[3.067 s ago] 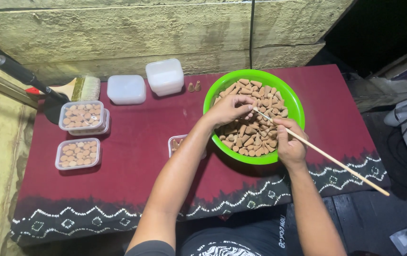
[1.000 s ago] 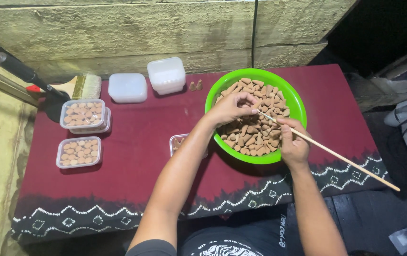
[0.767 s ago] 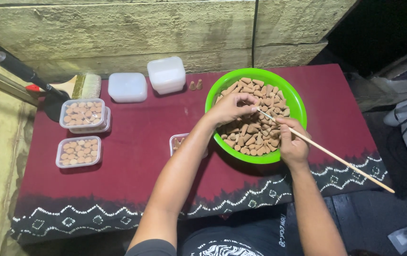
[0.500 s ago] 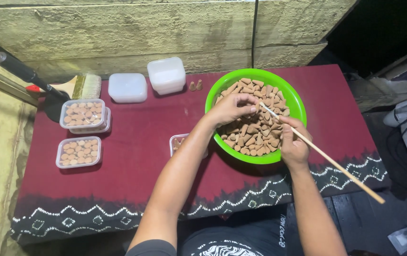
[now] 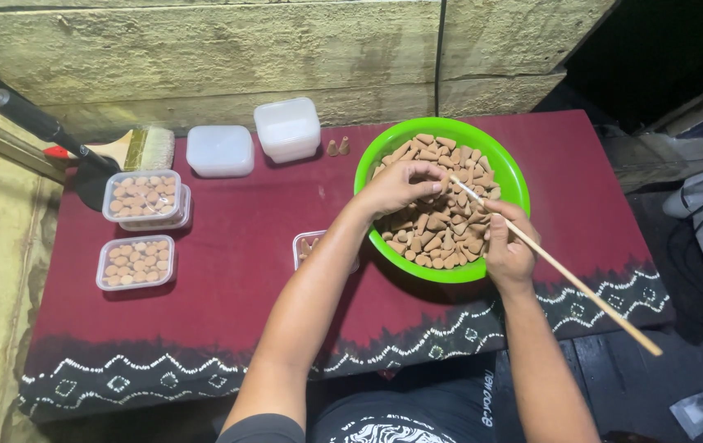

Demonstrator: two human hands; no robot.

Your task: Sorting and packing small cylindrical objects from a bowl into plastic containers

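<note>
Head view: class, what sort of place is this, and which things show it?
Probably a small home workshop for hand-packing: a low table in a maroon cloth against a rough wall, a green bowl of brown cones, filled clear tubs, and spare containers.

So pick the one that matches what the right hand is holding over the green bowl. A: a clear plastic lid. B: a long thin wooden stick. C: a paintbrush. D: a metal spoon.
B: the right hand grips a long thin wooden stick whose tip reaches in over the brown cone-shaped pieces in the green bowl, while the paintbrush lies untouched at the far left of the table.
</note>
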